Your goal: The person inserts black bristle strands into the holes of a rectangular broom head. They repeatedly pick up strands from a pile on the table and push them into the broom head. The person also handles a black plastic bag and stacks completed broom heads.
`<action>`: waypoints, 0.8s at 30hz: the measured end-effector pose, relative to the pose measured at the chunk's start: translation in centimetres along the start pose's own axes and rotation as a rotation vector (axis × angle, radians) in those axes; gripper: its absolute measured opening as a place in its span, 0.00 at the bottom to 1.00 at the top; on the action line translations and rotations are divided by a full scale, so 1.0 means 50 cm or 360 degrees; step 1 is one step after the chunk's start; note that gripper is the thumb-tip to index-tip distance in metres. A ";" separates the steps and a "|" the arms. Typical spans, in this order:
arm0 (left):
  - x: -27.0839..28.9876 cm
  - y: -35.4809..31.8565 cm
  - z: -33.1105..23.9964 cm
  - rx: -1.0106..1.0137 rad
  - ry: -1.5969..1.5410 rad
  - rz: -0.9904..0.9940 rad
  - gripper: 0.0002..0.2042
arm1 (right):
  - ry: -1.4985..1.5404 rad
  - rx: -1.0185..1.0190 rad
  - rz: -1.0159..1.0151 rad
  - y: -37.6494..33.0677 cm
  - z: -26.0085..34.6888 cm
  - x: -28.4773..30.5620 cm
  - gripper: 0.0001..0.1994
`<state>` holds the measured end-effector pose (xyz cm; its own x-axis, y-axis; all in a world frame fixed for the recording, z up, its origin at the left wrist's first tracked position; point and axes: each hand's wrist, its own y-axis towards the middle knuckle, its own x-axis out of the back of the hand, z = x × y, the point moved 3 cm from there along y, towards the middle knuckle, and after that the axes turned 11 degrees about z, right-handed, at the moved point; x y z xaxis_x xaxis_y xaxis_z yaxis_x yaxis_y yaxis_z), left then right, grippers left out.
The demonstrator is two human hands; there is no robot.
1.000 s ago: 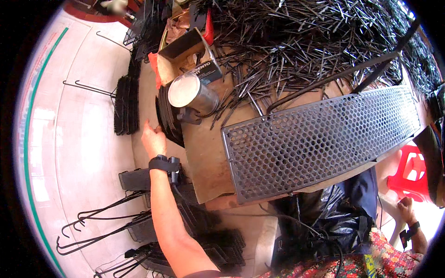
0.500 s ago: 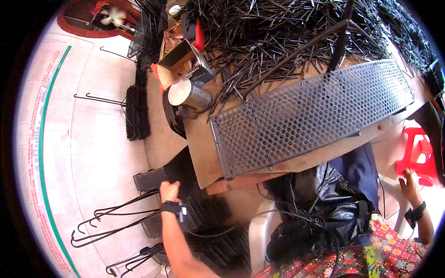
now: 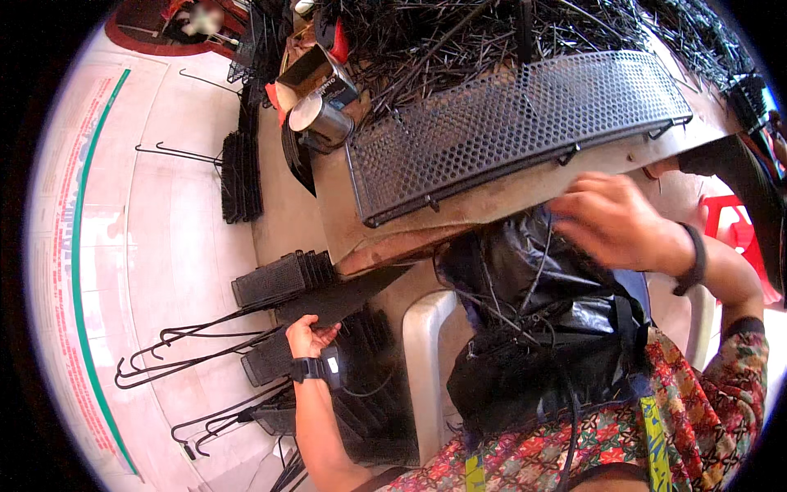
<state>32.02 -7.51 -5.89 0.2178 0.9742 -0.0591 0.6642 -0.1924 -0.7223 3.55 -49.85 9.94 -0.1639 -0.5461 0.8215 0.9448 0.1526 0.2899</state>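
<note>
My left hand [image 3: 313, 336] is closed at the lower edge of a dark flat panel [image 3: 348, 297], low at the left beside the table; its far part is smooth and black. Stacked black mesh racks [image 3: 279, 279] with long hooked rods surround that hand. My right hand [image 3: 615, 220] hangs over my lap just short of the table edge, its fingers loosely bent and slightly blurred, with nothing visible in them. On the table's near edge lies a long black mesh rack [image 3: 525, 123], its small hooks jutting toward me. The right hand is close to it, not touching.
Loose black strips [image 3: 459, 41] are heaped on the table [image 3: 336, 197]. A metal can [image 3: 321, 123] and an open box [image 3: 320, 78] stand at its left. A white chair arm [image 3: 426, 328] rises beside me, a red stool [image 3: 725, 221] at the right. Black plastic [image 3: 525, 344] covers my lap.
My right hand has swung in from the far right to above my lap. The left hand is still low among the racks, with more of the dark panel showing. The view has shifted.
</note>
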 end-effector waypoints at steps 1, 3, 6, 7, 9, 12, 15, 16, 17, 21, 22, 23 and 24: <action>-0.001 -0.017 0.014 0.0043 -0.0078 -0.0062 0.11 | 0.0047 0.0110 -0.0014 0.025 0.014 -0.031 0.08; 0.009 -0.041 0.046 0.0127 -0.0206 -0.0038 0.11 | 0.0132 0.0325 -0.0007 0.076 0.044 -0.093 0.08; -0.034 -0.089 0.070 0.0230 -0.0202 0.0191 0.11 | 0.0278 0.0342 0.0064 0.142 0.081 -0.173 0.09; -0.049 -0.094 0.080 0.0144 -0.0101 0.0183 0.12 | 0.0311 0.0319 0.0123 0.161 0.089 -0.203 0.09; -0.082 -0.108 0.079 0.0059 -0.0045 0.0238 0.13 | 0.0340 0.0309 0.0180 0.197 0.115 -0.249 0.10; -0.119 -0.119 0.067 0.0157 0.0051 0.0338 0.14 | 0.0368 0.0235 0.0335 0.237 0.143 -0.311 0.10; -0.150 -0.136 0.056 0.0169 0.0100 0.0388 0.15 | 0.0363 0.0239 0.0605 0.266 0.165 -0.369 0.14; -0.155 -0.135 0.056 0.0131 0.0198 0.0361 0.17 | 0.0399 0.0244 0.0640 0.272 0.166 -0.391 0.13; -0.169 -0.143 0.055 0.0028 0.0219 0.0372 0.18 | 0.0436 0.0247 0.0674 0.277 0.163 -0.416 0.12; -0.180 -0.150 0.065 -0.0172 0.0264 0.0425 0.15 | 0.0609 0.0156 0.0793 0.297 0.164 -0.443 0.09; -0.188 -0.153 0.069 -0.0238 0.0287 0.0403 0.15 | 0.0578 0.0188 0.0749 0.298 0.162 -0.451 0.09; -0.192 -0.153 0.071 -0.0303 0.0310 0.0383 0.15 | 0.0554 0.0159 0.0802 0.298 0.162 -0.459 0.09; -0.189 -0.150 0.077 -0.0233 0.0335 0.0404 0.15 | 0.0529 0.0134 0.0852 0.299 0.165 -0.463 0.09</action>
<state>22.22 -14.82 -2.57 0.5213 0.8505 -0.0701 0.6621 -0.4550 -0.5955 19.13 -28.14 -0.71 0.4347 -0.6010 0.6708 0.8438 0.5321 -0.0701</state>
